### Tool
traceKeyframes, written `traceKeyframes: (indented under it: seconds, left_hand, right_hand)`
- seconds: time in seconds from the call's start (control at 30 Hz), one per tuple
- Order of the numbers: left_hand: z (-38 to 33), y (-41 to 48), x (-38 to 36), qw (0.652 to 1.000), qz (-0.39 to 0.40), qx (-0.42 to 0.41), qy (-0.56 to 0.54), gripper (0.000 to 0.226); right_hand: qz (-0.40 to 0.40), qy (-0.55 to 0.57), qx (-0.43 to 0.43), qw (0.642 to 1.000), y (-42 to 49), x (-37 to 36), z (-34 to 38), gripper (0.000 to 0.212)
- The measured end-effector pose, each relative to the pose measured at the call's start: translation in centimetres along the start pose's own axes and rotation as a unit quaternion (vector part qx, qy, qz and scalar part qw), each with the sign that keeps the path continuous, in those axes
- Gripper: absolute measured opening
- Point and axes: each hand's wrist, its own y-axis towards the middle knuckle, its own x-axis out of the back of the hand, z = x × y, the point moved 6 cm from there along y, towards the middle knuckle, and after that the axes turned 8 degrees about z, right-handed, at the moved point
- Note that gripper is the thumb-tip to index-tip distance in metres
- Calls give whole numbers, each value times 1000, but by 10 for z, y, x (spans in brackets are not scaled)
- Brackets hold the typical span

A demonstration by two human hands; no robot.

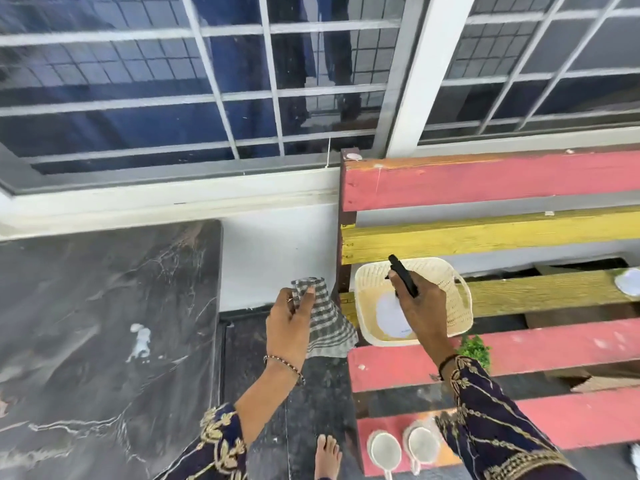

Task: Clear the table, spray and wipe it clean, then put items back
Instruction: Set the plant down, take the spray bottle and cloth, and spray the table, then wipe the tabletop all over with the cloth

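Note:
The dark marble table (pixel 86 306) fills the left side, with a white splotch of spray (pixel 140 341) on its top. My left hand (pixel 291 323) pinches a grey-and-white striped cloth (pixel 329 323) that hangs over the gap between table and bench. My right hand (pixel 424 306) grips the black head of a spray bottle (pixel 403 275); the bottle's white body (pixel 391 315) sits inside a cream woven basket (pixel 457 299) on the slatted bench.
The red and yellow slatted bench (pixel 519 348) stands at the right. Two white cups (pixel 384 450) sit on its near slat, a green plant sprig (pixel 476 349) lies beside the basket, and a white dish (pixel 628 281) is at the far right. A barred window runs behind.

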Motion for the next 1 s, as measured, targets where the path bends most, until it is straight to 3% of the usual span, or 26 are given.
traceKeyframes:
  seconds: [0.17,0.3,0.63,0.77,0.9,1.0]
  left_hand:
    - [17,17,-8,999,-11,18,27,31]
    - [19,19,-10,999,-21,25,33,22]
    - [18,25,-9,998,-13,17,51,25]
    - [17,21,-5,999,-11,20,37,40]
    - [7,11,1,999,-3,5,39,37]
    - [-1,-1,13,999,1,-5,38,31]
  right_hand:
    - [38,-147,-67,986,24,-19,-60,37]
    - [85,-156,-103,979,29,-45,-82,33]
    - [146,-169,-157,962,34,-65,-91,30]
    - [159,-183,-158,957,37,-59,-79,25]
    - [144,-182,-121,965,31,-43,-35,23]
    - [209,-129,-70,967,18,-48,15,10]
